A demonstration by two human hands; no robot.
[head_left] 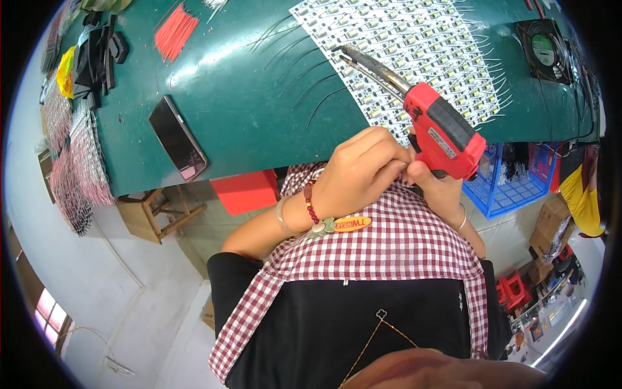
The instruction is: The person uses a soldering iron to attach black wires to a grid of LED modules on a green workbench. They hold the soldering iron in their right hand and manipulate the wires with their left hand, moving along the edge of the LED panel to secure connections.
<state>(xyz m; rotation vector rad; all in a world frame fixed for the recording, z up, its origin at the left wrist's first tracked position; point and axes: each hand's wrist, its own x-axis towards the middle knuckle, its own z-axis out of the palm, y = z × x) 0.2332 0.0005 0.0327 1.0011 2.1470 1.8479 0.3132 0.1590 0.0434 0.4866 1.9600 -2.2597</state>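
A red and black soldering gun [447, 133] is in my right hand [440, 192], its metal tip pointing up and left over a sheet of white circuit boards [389, 35]. My left hand [364, 162] is closed beside the right one at the table's near edge. Its fingertips meet the right hand's fingers below the gun, and whatever they pinch is hidden. Many small boards make up the sheet, each with light-coloured components. Black wires [319, 82] stick out from its left side, and short pale wires line the right side.
On the green table [240, 123] lie a phone [178, 138], a bundle of red wires [176, 34] and a black fan [544, 50]. Strips of wired boards [87, 152] hang over the left end. Below are a red stool [245, 192] and a blue crate [512, 191].
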